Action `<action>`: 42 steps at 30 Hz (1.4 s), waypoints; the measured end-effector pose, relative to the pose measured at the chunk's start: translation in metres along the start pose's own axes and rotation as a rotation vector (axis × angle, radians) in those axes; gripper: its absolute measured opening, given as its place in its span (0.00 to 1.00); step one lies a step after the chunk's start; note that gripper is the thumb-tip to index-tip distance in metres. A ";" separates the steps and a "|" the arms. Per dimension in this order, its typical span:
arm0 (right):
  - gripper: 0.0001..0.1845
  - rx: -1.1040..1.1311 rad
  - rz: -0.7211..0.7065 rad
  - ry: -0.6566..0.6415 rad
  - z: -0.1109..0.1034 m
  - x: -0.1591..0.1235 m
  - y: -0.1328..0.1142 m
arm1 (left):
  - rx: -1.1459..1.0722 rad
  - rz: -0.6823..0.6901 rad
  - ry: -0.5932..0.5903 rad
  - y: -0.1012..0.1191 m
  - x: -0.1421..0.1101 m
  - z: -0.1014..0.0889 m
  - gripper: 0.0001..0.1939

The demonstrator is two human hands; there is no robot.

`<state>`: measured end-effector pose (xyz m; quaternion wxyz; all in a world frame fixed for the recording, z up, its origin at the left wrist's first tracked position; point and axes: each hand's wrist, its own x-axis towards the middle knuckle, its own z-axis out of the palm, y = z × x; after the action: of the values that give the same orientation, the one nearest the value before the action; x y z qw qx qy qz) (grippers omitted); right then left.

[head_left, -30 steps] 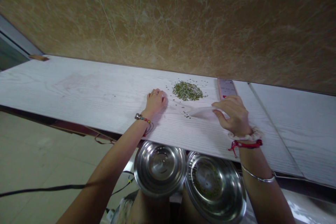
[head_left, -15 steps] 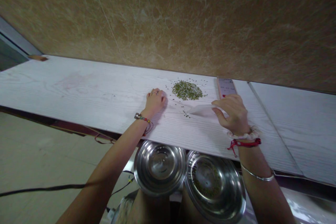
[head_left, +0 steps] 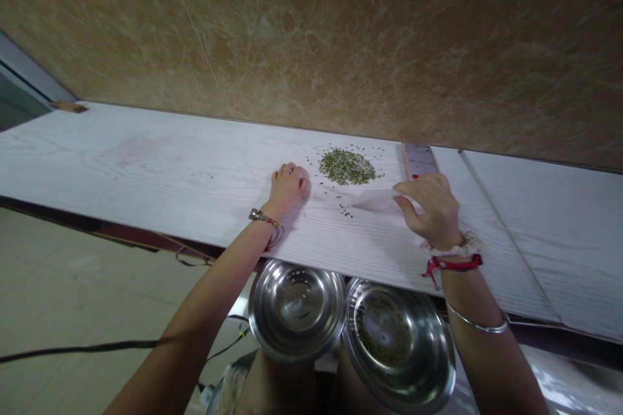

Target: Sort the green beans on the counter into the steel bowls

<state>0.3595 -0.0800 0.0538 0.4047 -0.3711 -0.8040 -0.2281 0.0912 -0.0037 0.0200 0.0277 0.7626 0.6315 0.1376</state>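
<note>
Sheet (head_left: 374,200), thin and see-through, is pinched between thumb and fingers of the right hand (head_left: 433,213); the left hand (head_left: 288,187) lies curled on the wood-grained table (head_left: 204,201), gripping anything or not, I cannot tell. Green beans (head_left: 346,167) form a flat, grainy heap between the hands, and round, shiny metal bowls (head_left: 431,337) sit below.

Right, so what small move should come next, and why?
I'd probably ease the tip of the thin pale piece in the right hand onto the few loose green grains. They lie close by that tip, apart from the main pile, and the left hand rests off to their left, so it seems out of the way.
</note>
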 end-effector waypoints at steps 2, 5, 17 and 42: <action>0.04 0.034 0.000 -0.025 0.000 0.000 -0.001 | -0.006 0.000 0.000 0.000 0.000 -0.001 0.15; 0.05 0.056 -0.005 -0.037 0.000 0.000 -0.002 | 0.006 0.003 -0.017 0.001 0.000 -0.003 0.17; 0.05 0.085 -0.084 -0.009 0.003 0.005 -0.008 | 0.039 0.015 -0.014 0.001 0.000 -0.002 0.18; 0.04 0.146 -0.106 -0.059 0.001 0.008 -0.014 | 0.017 0.028 0.009 -0.001 0.001 0.002 0.18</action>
<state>0.3447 -0.0846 0.0584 0.3943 -0.3043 -0.8484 -0.1791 0.0908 -0.0018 0.0185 0.0163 0.7710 0.6219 0.1360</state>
